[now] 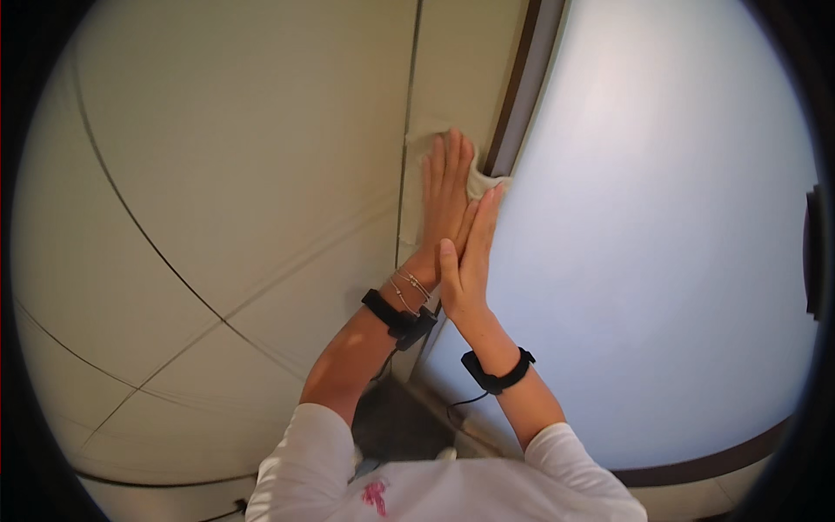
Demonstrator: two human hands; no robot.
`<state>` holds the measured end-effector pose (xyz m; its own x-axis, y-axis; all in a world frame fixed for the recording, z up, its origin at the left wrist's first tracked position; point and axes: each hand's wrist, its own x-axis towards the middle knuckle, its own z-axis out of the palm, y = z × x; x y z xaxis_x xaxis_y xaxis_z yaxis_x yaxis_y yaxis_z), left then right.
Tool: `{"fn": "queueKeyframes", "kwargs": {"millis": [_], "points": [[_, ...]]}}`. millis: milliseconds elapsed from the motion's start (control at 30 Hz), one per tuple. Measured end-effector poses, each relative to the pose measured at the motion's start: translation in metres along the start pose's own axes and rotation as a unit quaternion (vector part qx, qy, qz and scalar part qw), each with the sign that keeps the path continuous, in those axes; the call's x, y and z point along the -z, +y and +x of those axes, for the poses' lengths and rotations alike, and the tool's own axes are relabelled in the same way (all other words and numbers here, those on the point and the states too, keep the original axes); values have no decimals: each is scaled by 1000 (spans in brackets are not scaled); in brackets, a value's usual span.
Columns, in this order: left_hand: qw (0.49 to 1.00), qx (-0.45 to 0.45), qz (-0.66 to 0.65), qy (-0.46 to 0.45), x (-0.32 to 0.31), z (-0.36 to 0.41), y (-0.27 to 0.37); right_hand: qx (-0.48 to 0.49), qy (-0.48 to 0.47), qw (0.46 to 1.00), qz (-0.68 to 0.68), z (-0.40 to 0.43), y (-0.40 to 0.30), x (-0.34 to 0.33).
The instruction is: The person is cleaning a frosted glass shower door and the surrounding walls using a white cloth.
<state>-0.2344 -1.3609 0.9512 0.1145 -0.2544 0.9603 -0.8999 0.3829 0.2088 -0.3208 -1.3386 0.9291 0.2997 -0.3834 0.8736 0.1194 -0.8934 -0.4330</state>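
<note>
A pale cloth (pixel 412 222) lies flat against the glossy cream wall tiles, beside a dark frame (pixel 518 98). My left hand (pixel 445 189) is spread over it, palm down and fingers pointing up. One corner of the cloth bunches up at the frame's edge. Close against the left hand is my right hand (pixel 471 261), its fingers straight and its thumb raised. The right fingertips reach the bunched part of the cloth; whether they pinch it is hidden.
Cream wall tiles (pixel 261 163) with dark joints fill the left side. A large pale, bright panel (pixel 639 228) stands to the right, with a dark strip (pixel 711 464) along its bottom. A dark object (pixel 812 254) juts in at the right rim. Below is dark floor (pixel 401 424).
</note>
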Motion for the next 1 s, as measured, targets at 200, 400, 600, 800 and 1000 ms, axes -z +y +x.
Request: {"fn": "queueKeyframes", "kwargs": {"millis": [200, 400, 600, 800, 1000], "points": [[997, -66, -37, 35, 90, 113, 62, 119, 63, 991, -9, 88, -112, 6], [964, -158, 166, 136, 164, 248, 96, 241, 101, 964, 41, 182, -234, 19], [975, -204, -12, 88, 223, 279, 119, 243, 125, 961, 30, 233, -281, 29], [969, -199, 25, 147, 205, 215, 92, 295, 225, 911, -178, 183, -239, -7], [941, -204, 133, 233, 182, 222, 62, 355, 188, 816, -414, 181, -231, -10]]}}
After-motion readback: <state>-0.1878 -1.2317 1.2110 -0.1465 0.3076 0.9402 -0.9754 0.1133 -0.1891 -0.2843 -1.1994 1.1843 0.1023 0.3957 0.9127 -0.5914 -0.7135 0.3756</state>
